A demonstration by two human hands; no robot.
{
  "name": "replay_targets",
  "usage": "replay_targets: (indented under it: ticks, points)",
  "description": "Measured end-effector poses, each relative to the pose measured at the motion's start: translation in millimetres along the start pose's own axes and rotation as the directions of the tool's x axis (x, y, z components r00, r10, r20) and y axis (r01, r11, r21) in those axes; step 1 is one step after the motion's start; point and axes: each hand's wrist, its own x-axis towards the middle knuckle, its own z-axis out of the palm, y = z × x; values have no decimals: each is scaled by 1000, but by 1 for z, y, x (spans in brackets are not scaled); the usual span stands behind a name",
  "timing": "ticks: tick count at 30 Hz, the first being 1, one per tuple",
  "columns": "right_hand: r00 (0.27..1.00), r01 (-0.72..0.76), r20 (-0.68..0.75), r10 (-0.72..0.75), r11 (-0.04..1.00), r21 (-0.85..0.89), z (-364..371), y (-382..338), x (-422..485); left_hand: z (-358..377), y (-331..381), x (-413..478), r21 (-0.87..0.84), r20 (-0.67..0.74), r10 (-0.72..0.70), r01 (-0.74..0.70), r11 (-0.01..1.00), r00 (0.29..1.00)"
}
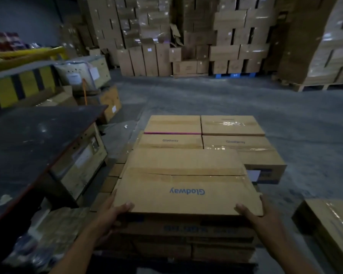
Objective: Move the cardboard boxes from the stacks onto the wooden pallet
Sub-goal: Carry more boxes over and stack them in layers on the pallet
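Nearest the camera, left hand (115, 212) and right hand (253, 214) clamped on the near corners of a taped cardboard box (184, 182), thumbs on its top face. Beneath and beyond, more boxes (232, 125) on the wooden pallet (115, 171). Farther off, tall stacks (226, 36) lining the wall.

The large brown cardboard box (186, 182) printed "Glodway" looks matt, its seam sealed with glossy clear tape. The tan carton (232, 125) behind shines under wrinkled plastic film. The slatted pale wooden pallet (112, 175) looks rough; the grey concrete floor (285, 107) is dull and scuffed.
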Motion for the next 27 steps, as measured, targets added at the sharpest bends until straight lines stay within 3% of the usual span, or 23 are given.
replay_targets:
  ticks: [3, 10, 19, 27]
  points:
    - [1000, -20, 1, 20, 999, -29, 49, -1, 0, -40, -7, 34, 19, 22, -108, 107, 994, 994]
    - [991, -131, 18, 135, 982, -132, 126, -6, 16, -90, -25, 98, 41, 48, -210, 208, 977, 977]
    - [963, -246, 54, 264, 945, -216, 169, 18, 66, -96, -66, 163, 15, 19, -320, 319, 948, 947]
    - [937, -319, 65, 344, 916, -244, 189, 27, 97, -90, -82, 204, 42, 10, -315, 314, 949, 949]
